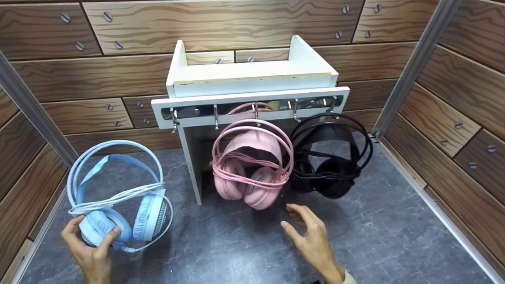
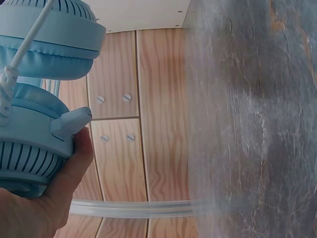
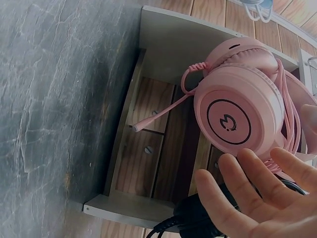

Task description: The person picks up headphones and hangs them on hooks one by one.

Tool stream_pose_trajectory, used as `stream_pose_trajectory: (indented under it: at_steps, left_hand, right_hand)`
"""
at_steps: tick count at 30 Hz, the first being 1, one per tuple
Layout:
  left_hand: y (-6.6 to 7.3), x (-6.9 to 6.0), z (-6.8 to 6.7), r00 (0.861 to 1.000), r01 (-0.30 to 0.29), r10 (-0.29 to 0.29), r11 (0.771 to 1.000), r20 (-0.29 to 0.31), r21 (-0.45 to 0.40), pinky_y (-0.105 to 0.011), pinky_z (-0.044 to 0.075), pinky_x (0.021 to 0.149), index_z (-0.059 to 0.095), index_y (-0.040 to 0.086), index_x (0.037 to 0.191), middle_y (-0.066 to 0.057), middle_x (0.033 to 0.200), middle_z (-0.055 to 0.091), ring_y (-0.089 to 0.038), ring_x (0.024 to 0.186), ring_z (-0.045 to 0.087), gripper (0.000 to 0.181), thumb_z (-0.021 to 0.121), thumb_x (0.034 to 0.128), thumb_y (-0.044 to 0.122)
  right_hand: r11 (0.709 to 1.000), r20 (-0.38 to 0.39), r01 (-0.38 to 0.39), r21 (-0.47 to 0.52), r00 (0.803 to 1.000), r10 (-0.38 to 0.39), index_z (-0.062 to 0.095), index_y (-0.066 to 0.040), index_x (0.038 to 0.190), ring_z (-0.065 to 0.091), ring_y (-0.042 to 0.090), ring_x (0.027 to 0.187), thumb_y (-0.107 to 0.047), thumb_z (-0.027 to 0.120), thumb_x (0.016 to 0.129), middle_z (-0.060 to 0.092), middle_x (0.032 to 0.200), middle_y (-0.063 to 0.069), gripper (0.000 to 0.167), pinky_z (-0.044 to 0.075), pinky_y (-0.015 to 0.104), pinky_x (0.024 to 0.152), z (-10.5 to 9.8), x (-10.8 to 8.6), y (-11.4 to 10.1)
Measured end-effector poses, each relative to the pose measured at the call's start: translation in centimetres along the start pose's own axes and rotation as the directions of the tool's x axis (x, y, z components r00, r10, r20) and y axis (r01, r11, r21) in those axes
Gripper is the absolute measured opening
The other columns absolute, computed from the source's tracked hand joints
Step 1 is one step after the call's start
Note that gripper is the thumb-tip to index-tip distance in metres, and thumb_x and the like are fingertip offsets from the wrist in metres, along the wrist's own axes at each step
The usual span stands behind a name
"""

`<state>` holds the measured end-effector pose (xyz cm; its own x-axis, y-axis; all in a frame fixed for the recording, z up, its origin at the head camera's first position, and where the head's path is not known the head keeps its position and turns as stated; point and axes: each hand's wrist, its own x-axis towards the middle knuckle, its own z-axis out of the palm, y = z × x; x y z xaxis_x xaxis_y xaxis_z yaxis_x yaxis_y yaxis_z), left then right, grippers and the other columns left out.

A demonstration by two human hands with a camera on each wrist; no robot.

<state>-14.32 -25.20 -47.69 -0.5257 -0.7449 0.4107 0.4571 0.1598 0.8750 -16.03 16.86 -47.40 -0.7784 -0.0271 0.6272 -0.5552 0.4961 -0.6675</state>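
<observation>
My left hand (image 1: 91,254) grips one ear cup of a light blue headset (image 1: 146,217), thumb on the cushion side and fingers around the outer shell. The headset stands upright to the left of the rack, its cable wound across the band. Pink headphones (image 1: 258,193) hang from the rack's middle hook, their cable wrapped around them; a microphone boom (image 3: 161,114) shows in the right wrist view. Below and right of them, my right hand (image 1: 311,240) holds nothing, its fingers relaxed and apart. A black headset (image 1: 335,177) hangs at the right end.
A white shelf (image 1: 252,71) stands against the wood-patterned back wall (image 1: 221,23). Along its front runs a hook rail (image 1: 189,122) with several metal hooks; the leftmost hook (image 1: 174,118) bears nothing. The dark grey marbled floor (image 1: 221,252) lies between wood-patterned side walls.
</observation>
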Motion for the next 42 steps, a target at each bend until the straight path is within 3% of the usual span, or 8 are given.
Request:
stream_pose_trajectory:
  at_steps: [13, 21, 30, 38, 42]
  left_hand:
    - [0.2, -0.3, 0.0, 0.998, -0.060, 0.062, 0.996, 0.019, -0.061, -0.017, 0.037, 0.085, 0.052, 0.003, 0.123, -0.004, 0.103, 0.055, -0.013, 0.093, 0.051, 0.070, 0.064, 0.0609, -0.026]
    - [0.5, -0.6, -0.3, 0.999, -0.044, 0.045, 0.996, 0.009, -0.080, -0.017, 0.039, 0.083, 0.052, 0.004, 0.124, -0.005, 0.105, 0.055, -0.015, 0.094, 0.051, 0.071, 0.064, 0.0612, -0.027]
    - [0.8, -0.6, 0.2, 0.995, -0.094, 0.096, 0.990, 0.014, -0.105, -0.019, 0.038, 0.084, 0.052, 0.002, 0.123, -0.007, 0.105, 0.055, -0.017, 0.094, 0.051, 0.070, 0.063, 0.0602, -0.026]
    - [1.1, -0.8, 0.2, 0.997, -0.081, 0.082, 0.995, 0.012, -0.063, -0.018, 0.039, 0.082, 0.051, 0.003, 0.126, -0.007, 0.105, 0.053, -0.016, 0.093, 0.050, 0.071, 0.063, 0.0619, -0.026]
    - [1.2, -0.9, 0.4, 0.997, -0.076, 0.079, 0.985, 0.016, -0.152, -0.019, 0.040, 0.081, 0.051, 0.003, 0.123, -0.008, 0.104, 0.055, -0.017, 0.092, 0.051, 0.070, 0.063, 0.0605, -0.026]
  right_hand:
    - [1.000, 0.005, 0.005, -0.017, 1.000, -0.005, 0.070, -0.001, 0.114, 0.066, 0.012, 0.093, 0.004, 0.080, 0.081, 0.070, 0.106, 0.003, 0.035, 0.059, 0.035, 0.073, 0.0, -0.1, 0.1]
    - [1.000, 0.015, 0.014, -0.016, 1.000, -0.013, 0.070, -0.001, 0.114, 0.065, 0.012, 0.093, 0.004, 0.080, 0.082, 0.070, 0.106, 0.003, 0.034, 0.059, 0.033, 0.073, 0.2, -0.2, 0.0]
    - [0.999, 0.011, -0.015, -0.031, 1.000, 0.016, 0.070, -0.002, 0.114, 0.066, 0.013, 0.094, 0.002, 0.080, 0.082, 0.070, 0.107, 0.003, 0.034, 0.059, 0.037, 0.073, 0.0, -0.1, -0.1]
    - [1.000, 0.006, -0.010, -0.014, 1.000, 0.010, 0.071, -0.002, 0.114, 0.066, 0.013, 0.094, 0.004, 0.080, 0.082, 0.070, 0.107, 0.003, 0.034, 0.059, 0.033, 0.073, 0.0, -0.2, -0.2]
    - [1.000, 0.004, -0.011, -0.007, 1.000, 0.011, 0.071, -0.002, 0.114, 0.066, 0.012, 0.095, 0.003, 0.080, 0.082, 0.070, 0.108, 0.003, 0.034, 0.059, 0.031, 0.074, 0.0, -0.1, -0.2]
